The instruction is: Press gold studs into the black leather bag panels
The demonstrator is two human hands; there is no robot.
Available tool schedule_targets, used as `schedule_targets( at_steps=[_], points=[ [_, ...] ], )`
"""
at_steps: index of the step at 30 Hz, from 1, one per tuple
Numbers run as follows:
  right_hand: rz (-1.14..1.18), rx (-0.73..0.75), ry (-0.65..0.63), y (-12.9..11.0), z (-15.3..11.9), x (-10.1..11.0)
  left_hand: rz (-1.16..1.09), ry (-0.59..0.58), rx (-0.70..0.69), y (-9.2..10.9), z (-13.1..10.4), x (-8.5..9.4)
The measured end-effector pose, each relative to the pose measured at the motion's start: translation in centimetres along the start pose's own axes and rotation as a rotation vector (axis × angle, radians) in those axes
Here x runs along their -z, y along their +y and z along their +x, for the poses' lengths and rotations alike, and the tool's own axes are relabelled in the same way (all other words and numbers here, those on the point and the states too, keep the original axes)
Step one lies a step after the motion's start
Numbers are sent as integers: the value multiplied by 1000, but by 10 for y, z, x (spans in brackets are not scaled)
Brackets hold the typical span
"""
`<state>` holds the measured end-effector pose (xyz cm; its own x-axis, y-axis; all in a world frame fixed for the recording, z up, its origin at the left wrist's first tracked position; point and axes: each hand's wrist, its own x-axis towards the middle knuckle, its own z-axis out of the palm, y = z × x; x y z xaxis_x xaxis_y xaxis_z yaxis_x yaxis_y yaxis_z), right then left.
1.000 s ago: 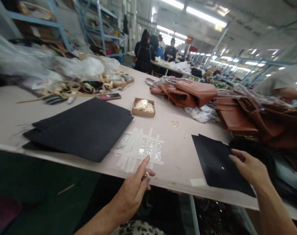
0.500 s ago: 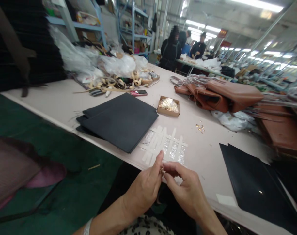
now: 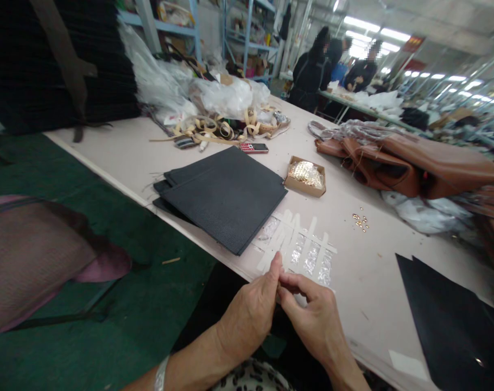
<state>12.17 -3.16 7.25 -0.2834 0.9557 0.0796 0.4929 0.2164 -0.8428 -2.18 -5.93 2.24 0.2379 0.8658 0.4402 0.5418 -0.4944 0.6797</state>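
Note:
My left hand [image 3: 253,307] is closed, its thumb pointing up, over the table's near edge. Against it, my right hand [image 3: 314,312] pinches with thumb and index finger. The fingertips of both hands meet around small gold metal pieces, which the fingers now almost wholly hide. Just beyond the hands, a taped patch of clear plastic [image 3: 311,256] lies on the table. To the left is a stack of black sheets [image 3: 226,195]. Farther off stands a small cardboard box [image 3: 304,188] of gold metal pieces, and several loose gold pieces [image 3: 360,220] lie to its right.
Brown leather bags [image 3: 442,155] are piled at the right, with more black sheets [image 3: 446,315] nearer me. A red phone [image 3: 254,147], tan strips [image 3: 226,129] and plastic bags [image 3: 226,98] lie at the back. A chair [image 3: 39,260] stands left. People [image 3: 312,73] stand at another table.
The view has swung left, so the table's things appear farther right. My hands stay together; the gold glint between the fingertips is now mostly covered.

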Motion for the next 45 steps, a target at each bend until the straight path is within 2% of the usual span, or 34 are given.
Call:
schedule_targets(
  at_steps=[8, 16, 22, 24, 26, 29, 31, 34, 37, 39, 41, 45],
  points=[
    [-55, -24, 2, -4, 5, -11, 18, 26, 17, -5, -2, 3],
    [-52, -16, -38, -5, 14, -20, -24, 3, 80, -7, -5, 20],
    [16, -55, -142, -15, 23, -39, -97, 108, 69, -16, -14, 29],
    [41, -24, -187, -17, 30, -40, -159, 152, 141, -18, -19, 34],
    [13, 50, -171, -19, 46, -36, -260, 197, 305, -19, -23, 42],
    [-80, 157, -79, -22, 86, -31, -484, 294, 639, -20, -24, 57],
    [-83, 182, -67, -23, 121, -34, -637, 358, 809, -24, -22, 65],
    [-146, 258, -58, -21, 168, -48, -732, 450, 901, -33, -17, 73],
    [-430, 441, -25, -19, 197, -65, -708, 566, 924, -42, -12, 77],
    [-603, 537, -46, -19, 201, -69, -694, 610, 925, -46, -9, 80],
    [-673, 585, -90, -18, 193, -68, -695, 602, 905, -48, -7, 82],
    [-589, 596, -217, -6, 152, -50, -782, 538, 912, -50, -7, 86]
  ],
)
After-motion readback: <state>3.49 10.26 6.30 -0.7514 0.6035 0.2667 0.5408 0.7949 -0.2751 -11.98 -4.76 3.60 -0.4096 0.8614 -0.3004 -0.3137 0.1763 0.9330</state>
